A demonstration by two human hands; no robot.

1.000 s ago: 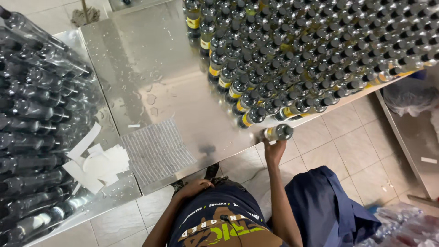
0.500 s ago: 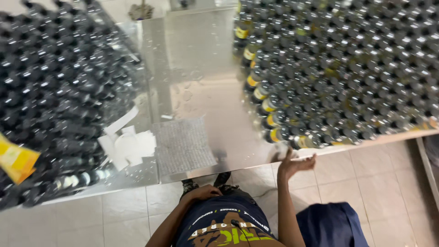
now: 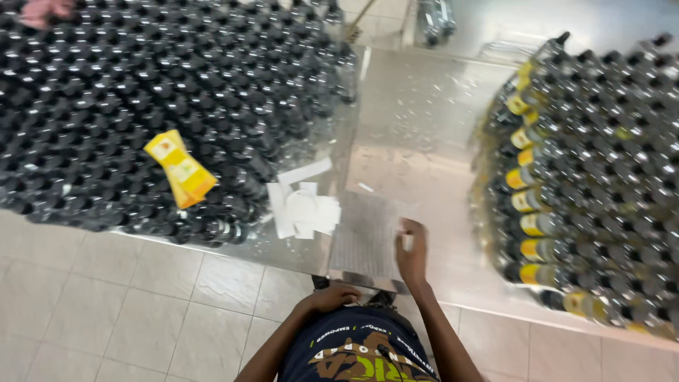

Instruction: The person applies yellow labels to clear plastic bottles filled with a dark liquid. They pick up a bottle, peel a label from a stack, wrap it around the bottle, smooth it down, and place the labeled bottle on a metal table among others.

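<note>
My right hand (image 3: 412, 253) rests on a grey textured mat (image 3: 364, 233) at the near edge of the steel table (image 3: 424, 120). A small white bit shows by its fingers; whether it is gripped is unclear. My left hand (image 3: 338, 296) is curled at my waist, just under the table edge, with nothing visible in it. Loose white paper slips (image 3: 304, 209) lie left of the mat. A stack of yellow labels (image 3: 180, 170) lies on top of the dark unlabelled bottles (image 3: 127, 99) at the left. Bottles with yellow labels (image 3: 573, 184) crowd the right side.
Bare steel runs between the two bottle masses, about a hand's width each side of the mat. Beige floor tiles (image 3: 141, 304) lie below the table edge. A pink object (image 3: 46, 10) shows at the far left corner.
My right hand has left the labelled bottles at the table's right edge and come to the mat in the middle. The view has swung left, and more of the unlabelled bottles show.
</note>
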